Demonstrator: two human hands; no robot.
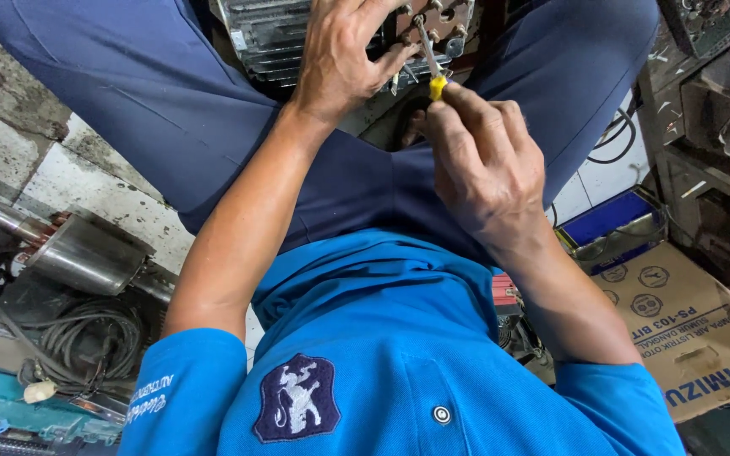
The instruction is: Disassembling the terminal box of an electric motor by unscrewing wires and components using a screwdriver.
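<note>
1. Head view, looking straight down the body. The left hand (340,55) lies at 12 o'clock, palm spread over the finned metal housing (268,34), fingers curled and pressed onto its edge. Judged purpose: steadying the part against the push of the tool.
2. The right hand (479,160) sits just right of centre, at about 1 o'clock. Its fingers are bunched, pinching the yellow handle of a small screwdriver (431,59).
3. The screwdriver shaft slants up and left; its tip meets the brown terminal block (441,17) on the housing, touching or nearly so. The slant probably lets the hand stay clear of the work.
4. The housing rests between the knees, at the top edge, held close by the dark blue trousers (171,93).
5. At 8 o'clock: a steel cylinder (86,253) and a coiled grey cable (86,338). At 4 o'clock: a cardboard box (686,329), with a blue tray (610,219) above it.
</note>
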